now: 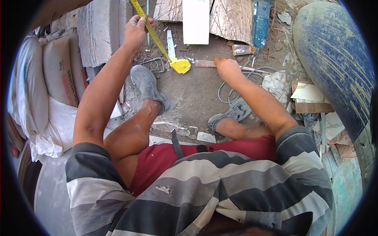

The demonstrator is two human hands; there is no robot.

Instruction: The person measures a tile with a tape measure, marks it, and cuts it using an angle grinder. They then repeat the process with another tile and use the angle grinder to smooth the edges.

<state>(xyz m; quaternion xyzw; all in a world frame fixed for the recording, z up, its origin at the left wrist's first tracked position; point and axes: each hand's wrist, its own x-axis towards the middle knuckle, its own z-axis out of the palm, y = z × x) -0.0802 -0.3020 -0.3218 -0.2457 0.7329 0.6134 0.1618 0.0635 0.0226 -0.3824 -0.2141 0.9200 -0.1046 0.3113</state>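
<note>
At the upper left, my left hand (137,30) is closed on the yellow blade of a tape measure. The blade (156,38) runs diagonally down to its yellow case (180,66), which rests on the dirt ground. My right hand (227,67) is closed at the end of a flat pinkish strip (205,63) lying right of the case. Its fingertips are too small to show whether they grip the strip. Between the tape blade and a white board (195,23) lies a pale pointed piece (171,44).
Concrete blocks (94,33) and filled sacks (59,70) stand at the left. Grey cable (224,92) loops beside my right foot. A blue tool (261,23) lies at the top, and a large blue drum (338,59) stands at the right.
</note>
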